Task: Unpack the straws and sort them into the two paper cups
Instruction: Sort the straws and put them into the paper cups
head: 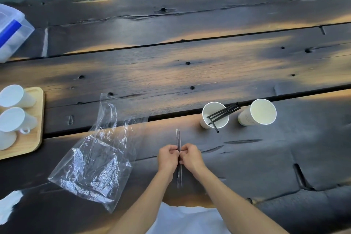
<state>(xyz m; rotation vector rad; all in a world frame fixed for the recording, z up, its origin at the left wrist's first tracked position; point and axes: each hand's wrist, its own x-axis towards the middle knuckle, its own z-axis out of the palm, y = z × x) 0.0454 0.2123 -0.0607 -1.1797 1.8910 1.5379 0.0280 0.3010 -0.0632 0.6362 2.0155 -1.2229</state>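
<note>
A thin black straw in a clear wrapper (178, 139) stands on end over the dark wooden table (171, 74), pointing away from me. My left hand (168, 157) and my right hand (190, 157) pinch it from either side at its middle, knuckles nearly touching. Two white paper cups stand to the right. The left cup (215, 115) holds several black straws (224, 113) that lean out to the upper right. The right cup (257, 113) looks empty inside. A crumpled clear plastic bag (95, 157) lies flat to the left of my hands.
A wooden tray (31, 138) with white mugs (15, 119) sits at the left edge. A clear plastic box with a blue clip (11, 28) is at the far left. Gaps run between the table planks. White cloth covers my lap below.
</note>
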